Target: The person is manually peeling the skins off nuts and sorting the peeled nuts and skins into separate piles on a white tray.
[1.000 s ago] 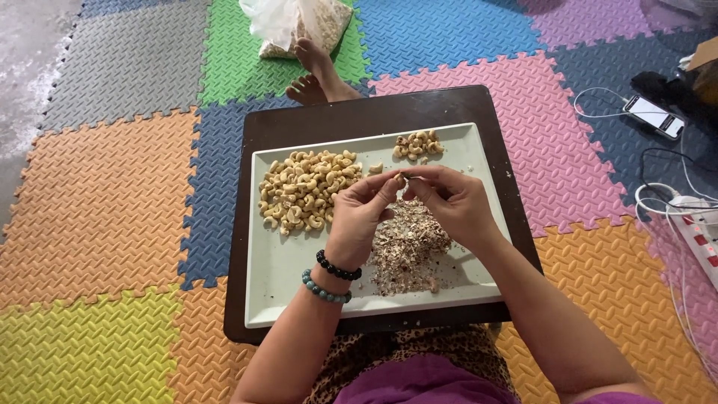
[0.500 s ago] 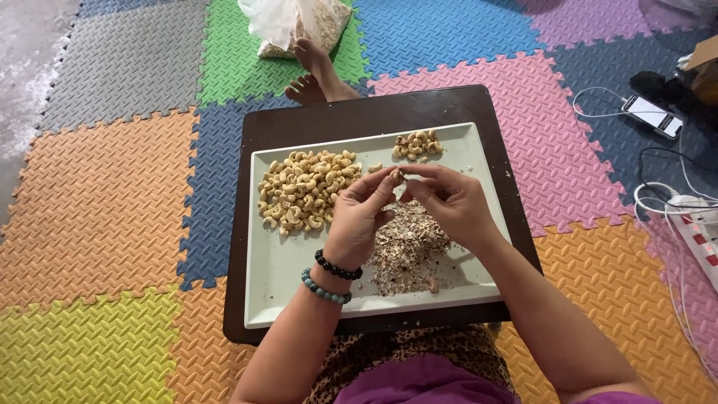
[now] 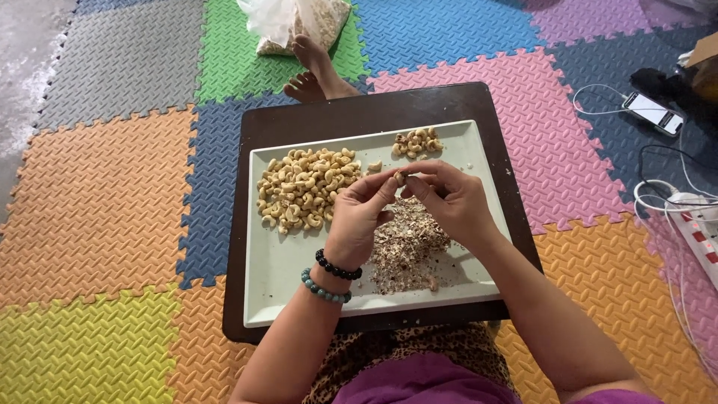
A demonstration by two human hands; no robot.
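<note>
Centrally, a single cashew nut (image 3: 399, 177) is pinched between the fingertips of both hands above the tray (image 3: 277, 262). The left hand (image 3: 359, 217) is closed on the nut from the left side, thumb and forefinger gripping it. The right hand (image 3: 452, 202) is closed on the same nut from the right, its fingers curled inward. The nut is held in the air over the far middle of the tray, just near of the two piles of nuts.

One rectangular pale tray is seen, resting on one dark brown low table (image 3: 374, 108). Three heaps are counted on the tray: one large pile of cashews (image 3: 303, 188) at the far left, one small pile of cashews (image 3: 417, 143) at the far right, and one heap of brown skins (image 3: 407, 251) in the near middle, under the hands. One loose cashew (image 3: 374, 167) lies between the two piles.

Two bead bracelets are worn on the left wrist: one black bracelet (image 3: 338, 268) and one blue-green bracelet (image 3: 324, 288), side by side.

Beyond the table, one bare foot (image 3: 318, 71) is visible, and one clear plastic bag of nuts (image 3: 299, 22) lies just beyond it. At the far right, one phone (image 3: 654, 112) lies on the coloured foam floor mats (image 3: 105, 194), and one white power strip (image 3: 699, 232) sits nearer.
</note>
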